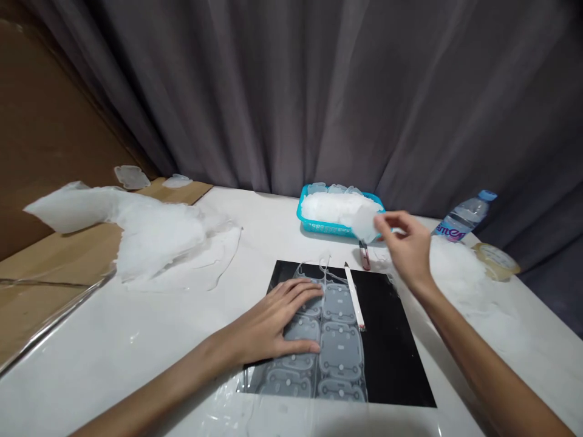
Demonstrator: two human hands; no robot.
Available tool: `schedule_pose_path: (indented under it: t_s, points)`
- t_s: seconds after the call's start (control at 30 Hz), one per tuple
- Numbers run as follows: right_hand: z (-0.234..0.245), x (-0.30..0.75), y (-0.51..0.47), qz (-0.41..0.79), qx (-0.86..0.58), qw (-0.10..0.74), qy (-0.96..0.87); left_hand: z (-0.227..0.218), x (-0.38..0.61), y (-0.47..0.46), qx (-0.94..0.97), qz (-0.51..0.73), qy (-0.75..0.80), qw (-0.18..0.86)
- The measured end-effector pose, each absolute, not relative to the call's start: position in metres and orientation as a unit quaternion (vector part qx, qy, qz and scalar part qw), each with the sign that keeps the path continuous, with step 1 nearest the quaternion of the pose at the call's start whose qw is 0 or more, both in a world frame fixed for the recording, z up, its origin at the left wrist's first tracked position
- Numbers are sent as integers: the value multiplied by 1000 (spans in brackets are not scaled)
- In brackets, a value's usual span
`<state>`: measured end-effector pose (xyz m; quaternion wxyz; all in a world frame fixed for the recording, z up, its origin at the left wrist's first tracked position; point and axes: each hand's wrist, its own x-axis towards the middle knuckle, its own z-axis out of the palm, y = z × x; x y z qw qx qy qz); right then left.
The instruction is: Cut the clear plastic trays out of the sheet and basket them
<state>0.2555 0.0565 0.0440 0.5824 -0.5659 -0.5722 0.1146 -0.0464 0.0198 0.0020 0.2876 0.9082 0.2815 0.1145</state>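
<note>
My left hand (289,318) lies with fingers spread on a translucent sheet of moulded plastic pieces (340,352), partly covering it. That sheet rests on a black mat (396,358). Between the thumb and fingers of my right hand (407,246) is a thin, whitish translucent plastic piece (365,223), held at the front right of a blue basket (325,227). White pieces fill the basket, with clearer ones along its back. A white pen-like tool (355,297) with a dark tip lies on the mat, and a red-handled cutter (364,256) sits just behind the mat.
At the left, a heap of white translucent film (159,233) lies partly over cardboard (82,255). More white material (455,267) is piled at the right, beside a water bottle (464,217) and a roll of tape (496,260). A grey curtain (273,91) hangs behind the table.
</note>
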Motion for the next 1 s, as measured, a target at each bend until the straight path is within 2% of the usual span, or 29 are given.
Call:
schedule_pose_path:
  t_s: [0.07,0.13,0.17,0.23,0.3,0.5,0.57,0.63,0.7,0.83,1.0]
  points:
    - [61,273,83,-46,-589,578,-564,3,-45,19,923,102,276,247]
    - [71,286,111,-164,-612,517,-575,2,-44,19,930,104,279,217]
    - [72,290,124,-182,-624,473,-595,2,-44,19,932,105,280,205]
    - [68,294,144,-147,-627,380,-664,1,-46,19,935,107,285,182]
    - [57,294,154,-110,-613,334,-707,0,-47,19,937,113,288,160]
    - [37,284,110,-89,-586,357,-722,-4,-49,22,942,135,285,118]
    - [33,275,77,-31,-567,373,-734,-6,-51,24,940,139,290,118]
    - [26,265,43,96,-561,308,-762,-8,-52,27,938,146,291,123]
    - [14,255,17,170,-565,238,-772,-9,-51,29,937,147,293,125]
    - [-3,247,-1,227,-579,210,-755,-8,-40,27,927,147,329,108]
    - [5,257,3,270,-571,159,-759,-7,-22,15,926,181,309,118]
